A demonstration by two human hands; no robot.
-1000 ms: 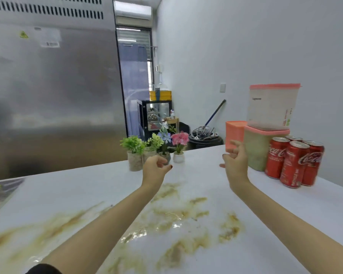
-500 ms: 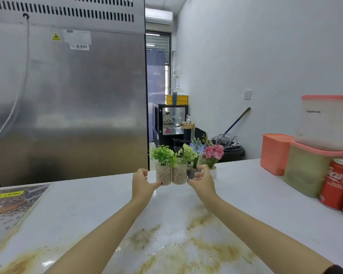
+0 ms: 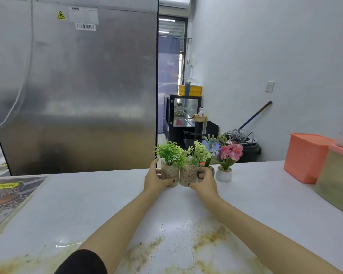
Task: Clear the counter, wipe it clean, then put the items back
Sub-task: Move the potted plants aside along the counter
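Several small potted plants stand at the far edge of the white counter (image 3: 87, 204). My left hand (image 3: 154, 179) grips the left pebble-filled pot (image 3: 168, 175) with green leaves. My right hand (image 3: 204, 181) grips the second pebble pot (image 3: 187, 175) beside it, fingers curled round its right side. The two pots touch each other. Behind my right hand a dark pot (image 3: 211, 169) with a blue flower is partly hidden. A white pot (image 3: 223, 174) with pink flowers stands free to the right. Brown-yellow stains (image 3: 206, 240) cover the near counter.
An orange lidded box (image 3: 303, 157) and a greenish container (image 3: 337, 186) stand at the right. A printed sheet (image 3: 6, 196) lies at the left edge. A tall steel fridge (image 3: 73, 86) rises behind the counter, with a doorway beside it.
Both hands reached forward to the plants and closed round the two pebble pots. The view has swung left, so the cans and the tall container have left the frame.
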